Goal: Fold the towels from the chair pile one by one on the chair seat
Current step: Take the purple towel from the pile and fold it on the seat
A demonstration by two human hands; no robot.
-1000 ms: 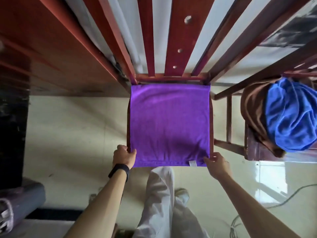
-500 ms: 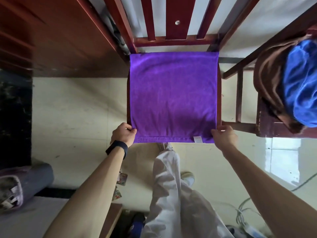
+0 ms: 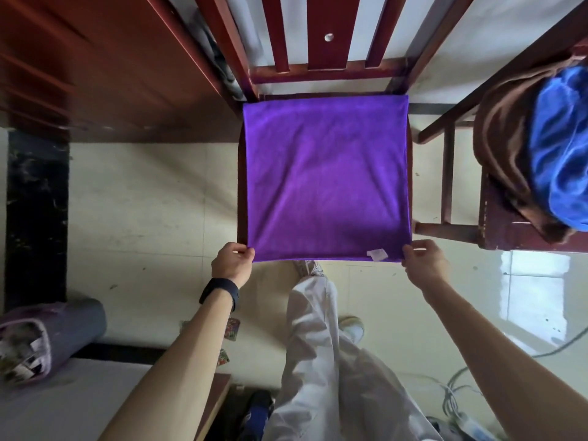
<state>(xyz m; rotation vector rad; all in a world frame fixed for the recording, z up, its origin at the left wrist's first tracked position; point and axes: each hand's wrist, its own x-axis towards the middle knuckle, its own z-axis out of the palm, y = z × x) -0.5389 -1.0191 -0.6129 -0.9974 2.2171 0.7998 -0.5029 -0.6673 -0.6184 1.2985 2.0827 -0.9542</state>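
Two grips: left hand (image 3: 233, 264) and right hand (image 3: 425, 265) each pinch a near corner of the purple towel (image 3: 326, 179), spread flat on the chair seat (image 3: 242, 192), apparently to carry that edge into a fold.

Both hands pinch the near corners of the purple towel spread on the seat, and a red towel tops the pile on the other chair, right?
No: the head view shows a blue towel, not red, on top there, over a brown towel. The rest holds: left hand and right hand pinch the purple towel's near corners on the seat.
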